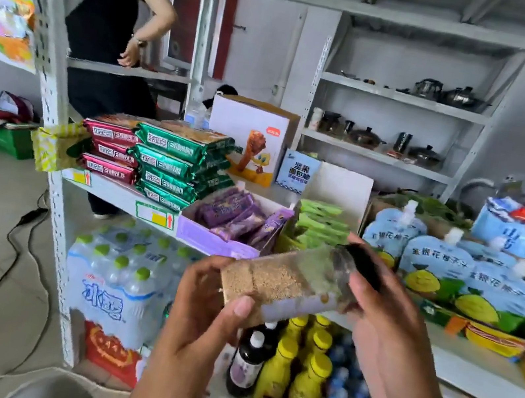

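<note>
Head view: clear jar of tan granules held on its side, lid end tipped up, in the air before mid shelf, above bottled drinks. L hand cups base, thumb pressed on near face, fingers curled behind, prob. to steady it. R hand fingers wrapped round black lid, likely checking cap or label.

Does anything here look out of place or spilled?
The clear plastic jar with a black lid is held on its side by the left hand and right hand, brown granules slumped toward its base. Crumpled yellow-green wrapping bunches round the white shelf post. Nothing spilled.
</note>
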The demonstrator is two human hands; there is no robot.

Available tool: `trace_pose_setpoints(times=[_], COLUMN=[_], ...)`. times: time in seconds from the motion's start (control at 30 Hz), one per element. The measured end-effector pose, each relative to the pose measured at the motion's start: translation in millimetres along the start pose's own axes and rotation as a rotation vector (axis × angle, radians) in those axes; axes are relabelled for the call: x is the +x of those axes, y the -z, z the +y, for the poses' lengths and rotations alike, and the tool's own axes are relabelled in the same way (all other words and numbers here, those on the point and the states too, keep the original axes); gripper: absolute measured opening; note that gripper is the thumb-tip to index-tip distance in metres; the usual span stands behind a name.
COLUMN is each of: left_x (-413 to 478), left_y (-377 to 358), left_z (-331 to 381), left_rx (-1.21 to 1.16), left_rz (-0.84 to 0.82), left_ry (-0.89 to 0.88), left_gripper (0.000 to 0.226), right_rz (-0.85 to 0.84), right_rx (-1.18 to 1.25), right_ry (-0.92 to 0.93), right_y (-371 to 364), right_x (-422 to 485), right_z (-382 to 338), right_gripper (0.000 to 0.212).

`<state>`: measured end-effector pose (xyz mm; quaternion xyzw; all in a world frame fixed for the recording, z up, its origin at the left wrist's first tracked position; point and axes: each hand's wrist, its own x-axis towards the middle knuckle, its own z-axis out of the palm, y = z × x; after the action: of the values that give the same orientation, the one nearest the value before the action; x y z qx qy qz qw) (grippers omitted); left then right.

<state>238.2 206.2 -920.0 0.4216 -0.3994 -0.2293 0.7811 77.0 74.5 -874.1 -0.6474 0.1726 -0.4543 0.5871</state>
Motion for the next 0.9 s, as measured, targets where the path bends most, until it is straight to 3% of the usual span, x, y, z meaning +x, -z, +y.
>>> trace_pose_setpoints(times=[0.13,0.23,0.37,0.47,0.53,0.63,0.77,0.9], left_x=[-21.2,-29.2,-31.9,-33.0,-35.7,-41.9,-51.0,-56.7], left_y=[2.2,-2.7,-4.6,2.8,7.8,21.0,31.7,28.5], left_z=[13.2,22.5,21.5,13.9,11.3,8.5,3.1,-4.7], left_rx=[0.07,0.293,0.721,0.862,0.818,0.476,0.342,0.182], left_rz=[-0.036,-0.047,0.092,0.085,0.027,-0.129,-0.263,-0.238], left_ry=[0.065,0.108,0.188,0.3,0.312,0.334,0.365,0.456], left_gripper=[0.043,0.042,0.064,0.073,0.068,0.056,0.062,0.028], right_rz=[0.043,0.082,0.147,0.163,0.17,0.083,-0.054,-0.11], right_rx=[0.013,0.112,-0.009,-0.093,-0.153,-0.146,-0.228,-0.166], right_ry=[-0.219,-0.362,-0.488,-0.507,-0.469,-0.382,-0.247,-0.108], right_y=[14.5,10.5,5.3,3.9,3.8,12.3,25.4,24.4], right_x=[-58.5,-90.5,-105.4,-108.9,-111.9,-116.2,-119.1,-120.7], right_z=[33.2,45.8,60.2,57.9,52.1,45.1,34.4,22.2], right_gripper=[0.056,0.053,0.072,0.072,0.061,0.039,0.048,0.061])
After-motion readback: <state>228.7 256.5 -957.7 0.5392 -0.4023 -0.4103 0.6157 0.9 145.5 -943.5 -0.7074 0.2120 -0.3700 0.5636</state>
